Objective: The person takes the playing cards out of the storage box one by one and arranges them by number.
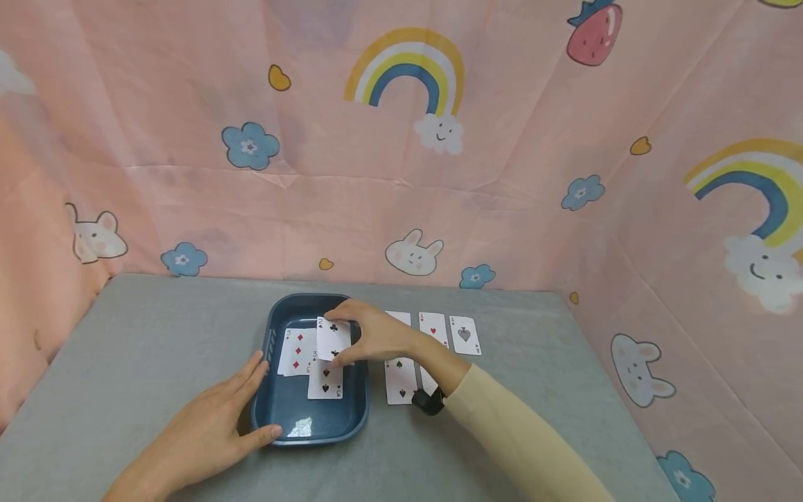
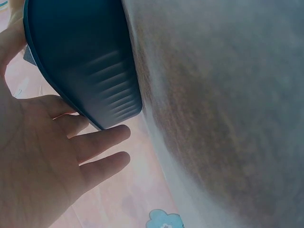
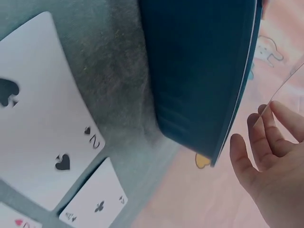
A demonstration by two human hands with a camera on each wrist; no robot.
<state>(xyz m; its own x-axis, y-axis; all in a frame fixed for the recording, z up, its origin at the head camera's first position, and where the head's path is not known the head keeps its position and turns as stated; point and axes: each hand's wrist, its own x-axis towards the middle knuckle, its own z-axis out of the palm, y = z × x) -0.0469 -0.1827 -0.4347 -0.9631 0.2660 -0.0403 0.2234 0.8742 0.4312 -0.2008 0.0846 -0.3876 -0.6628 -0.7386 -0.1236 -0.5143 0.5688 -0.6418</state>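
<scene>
Now I am pinching a 2 of clubs [image 1: 332,337] in my right hand [image 1: 374,335], holding it over the blue tray [image 1: 271,401], above 2 cards [image 1: 311,362] lying inside. My left hand [image 1: 207,432] is resting flat, fingers relaxed and apart, against the tray's near left corner. More cards [image 1: 433,348] are lying on the grey table [image 1: 144,348] right of the tray.
</scene>
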